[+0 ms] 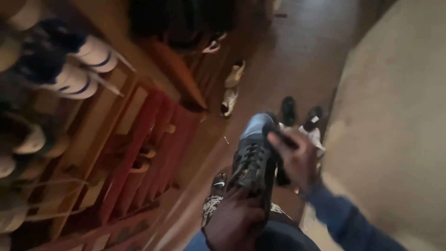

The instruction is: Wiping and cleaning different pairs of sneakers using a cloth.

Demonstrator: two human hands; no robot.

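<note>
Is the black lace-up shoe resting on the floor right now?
No, the black lace-up shoe is held up off the floor, with the left hand at its heel end and the right hand against its side.

Single head-worn view, steeply downward, close over hands, tilted floor beyond.

Black lace-up shoe (253, 160) with grey toe, blue sleeve (346, 218), white sneakers with navy stripes (86, 69) on a brown-and-red wooden shoe rack (134, 153), brown floor (288, 60), beige wall (399, 107).
</note>
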